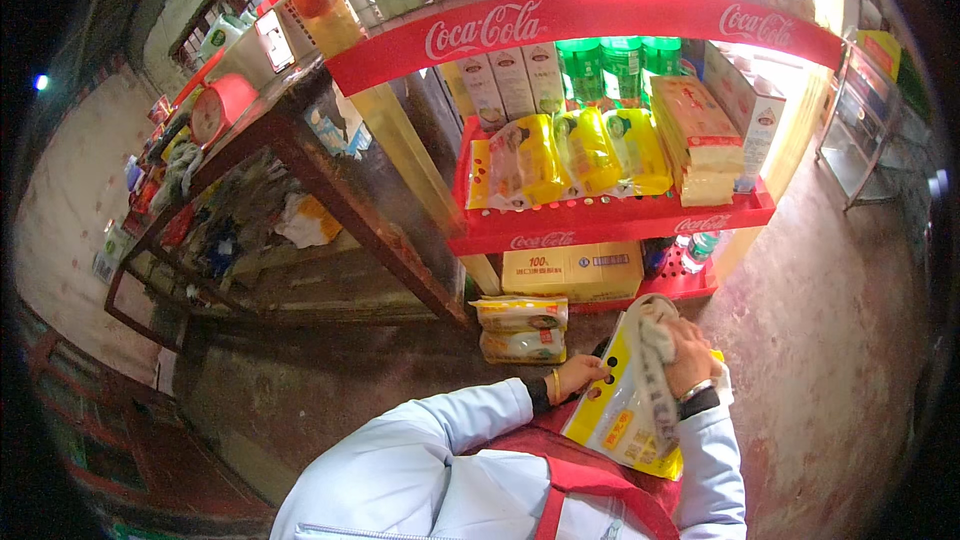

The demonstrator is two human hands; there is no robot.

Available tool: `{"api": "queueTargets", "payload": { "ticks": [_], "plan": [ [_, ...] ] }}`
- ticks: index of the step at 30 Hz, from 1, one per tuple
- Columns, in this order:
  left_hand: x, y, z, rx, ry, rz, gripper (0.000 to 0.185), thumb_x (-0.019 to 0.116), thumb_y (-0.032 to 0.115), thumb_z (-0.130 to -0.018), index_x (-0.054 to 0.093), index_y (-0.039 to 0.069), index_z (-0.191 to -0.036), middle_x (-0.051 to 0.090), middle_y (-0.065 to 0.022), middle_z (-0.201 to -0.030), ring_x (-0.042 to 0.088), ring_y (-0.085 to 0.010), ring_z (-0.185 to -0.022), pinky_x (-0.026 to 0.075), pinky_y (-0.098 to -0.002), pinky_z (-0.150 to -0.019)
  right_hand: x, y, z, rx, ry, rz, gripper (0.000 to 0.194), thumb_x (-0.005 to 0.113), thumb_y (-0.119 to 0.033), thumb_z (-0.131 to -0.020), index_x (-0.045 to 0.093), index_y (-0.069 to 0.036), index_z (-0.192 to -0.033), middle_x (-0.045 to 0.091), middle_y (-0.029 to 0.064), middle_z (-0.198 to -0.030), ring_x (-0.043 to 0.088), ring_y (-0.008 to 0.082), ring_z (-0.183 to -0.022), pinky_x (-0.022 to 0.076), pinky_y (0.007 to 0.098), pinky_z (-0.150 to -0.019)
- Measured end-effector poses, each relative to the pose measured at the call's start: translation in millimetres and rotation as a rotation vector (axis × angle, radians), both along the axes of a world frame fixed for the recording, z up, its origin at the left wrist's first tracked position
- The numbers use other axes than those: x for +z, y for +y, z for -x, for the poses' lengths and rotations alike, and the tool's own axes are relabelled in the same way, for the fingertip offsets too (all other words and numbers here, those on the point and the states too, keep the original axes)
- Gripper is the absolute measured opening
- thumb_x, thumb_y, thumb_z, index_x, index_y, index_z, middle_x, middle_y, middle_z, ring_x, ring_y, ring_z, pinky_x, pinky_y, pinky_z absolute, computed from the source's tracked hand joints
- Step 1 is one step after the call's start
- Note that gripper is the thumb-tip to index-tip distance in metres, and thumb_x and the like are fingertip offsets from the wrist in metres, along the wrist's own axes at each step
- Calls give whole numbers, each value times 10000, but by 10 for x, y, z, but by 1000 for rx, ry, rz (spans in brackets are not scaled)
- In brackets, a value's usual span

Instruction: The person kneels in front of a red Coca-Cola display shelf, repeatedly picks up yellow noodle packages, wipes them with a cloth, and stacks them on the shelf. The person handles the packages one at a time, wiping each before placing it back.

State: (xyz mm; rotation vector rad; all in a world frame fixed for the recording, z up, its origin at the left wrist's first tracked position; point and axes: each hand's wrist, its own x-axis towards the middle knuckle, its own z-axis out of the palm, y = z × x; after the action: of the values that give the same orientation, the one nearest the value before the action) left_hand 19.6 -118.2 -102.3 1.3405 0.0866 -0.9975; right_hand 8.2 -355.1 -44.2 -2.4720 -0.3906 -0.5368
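My left hand (579, 378) grips the left edge of a flat yellow-and-clear plastic food packet (621, 406), near a row of dark dots. The packet lies tilted over my lap and bears printing. My right hand (687, 357) is closed on a pale, greyish cloth (655, 371), pressed against the packet's face. The cloth is partly blurred, and its lower end hangs across the packet. Beyond my left hand, a similar packet (523, 313) lies stacked on another packet (523, 346) on the floor.
A red Coca-Cola shelf rack (615, 223) stands ahead, with yellow packets (525, 157), tissue packs (694, 127), white boxes (506, 82) and green-capped bottles (580, 67). A cardboard carton (572, 270) sits low in it. A wooden table (352, 240) with a red scale (220, 111) is at left.
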Motion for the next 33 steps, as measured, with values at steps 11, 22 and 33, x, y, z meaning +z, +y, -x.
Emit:
{"api": "queueTargets", "payload": {
  "ticks": [11, 22, 33],
  "plan": [
    [-114, 12, -15, -27, -200, 153, 230, 549, 152, -889, 608, 43, -1083, 649, -30, -984, 616, -123, -832, 503, -263, -768, 277, 364, 985, 461, 365, -8, 362, 644, -117, -552, 646, -110, -914, 633, 67, -927, 578, 287, -923, 447, 414, -786],
    [-158, 13, -103, -65, -110, -4, 162, 594, 201, -850, 654, 60, -901, 631, -16, -798, 594, -119, -647, 487, -240, -562, 151, -378, 860, 185, 284, -91, 261, 614, -70, -641, 679, -101, -893, 660, 108, -948, 604, 295, -924, 484, 399, -813],
    [119, 39, -31, -4, 1, -55, 200, 559, 234, -886, 574, 58, -980, 601, -15, -826, 548, -97, -536, 360, -187, -422, -44, -724, -173, -206, 361, 22, 309, 598, -316, -780, 623, -113, -1012, 635, 168, -987, 595, 344, -939, 467, 420, -827]
  ]
}}
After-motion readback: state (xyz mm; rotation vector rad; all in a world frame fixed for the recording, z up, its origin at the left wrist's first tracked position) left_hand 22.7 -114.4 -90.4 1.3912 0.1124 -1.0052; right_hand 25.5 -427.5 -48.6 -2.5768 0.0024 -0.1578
